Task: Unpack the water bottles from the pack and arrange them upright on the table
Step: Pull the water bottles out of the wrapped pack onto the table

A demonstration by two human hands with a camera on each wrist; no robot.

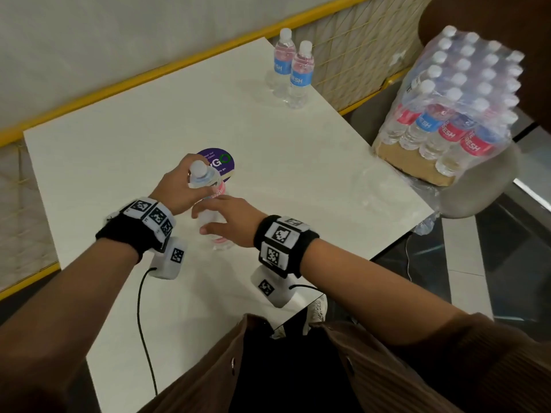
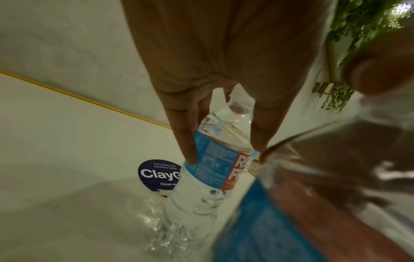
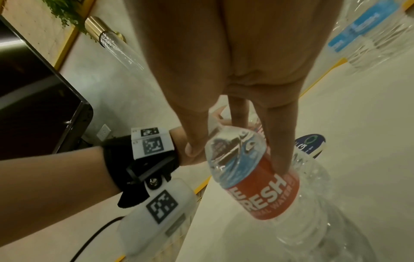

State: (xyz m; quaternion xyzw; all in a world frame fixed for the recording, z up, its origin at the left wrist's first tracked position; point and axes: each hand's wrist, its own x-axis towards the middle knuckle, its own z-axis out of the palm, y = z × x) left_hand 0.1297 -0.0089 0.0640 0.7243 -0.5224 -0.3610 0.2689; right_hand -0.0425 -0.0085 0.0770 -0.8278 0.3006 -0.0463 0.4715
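Left hand [image 1: 176, 186] grips one water bottle [image 1: 205, 181] near the tabletop's [image 1: 119, 162] middle, fingers [image 2: 186, 141] curled round its shoulder just under the cap, base over a round sticker [image 1: 222, 162]. Right hand [image 1: 232, 219] wraps a second bottle [image 3: 257, 177], fingers down its label. Two bottles [image 1: 293, 70] stand upright by the far corner. Shrink-wrapped pack [image 1: 456, 105] off the right edge.

A white desk [image 1: 167, 120] stands against a pale wall [image 1: 89, 40] edged by a yellow rail [image 1: 125, 81]; dark glossy floor [image 1: 512, 263] lies beside it.
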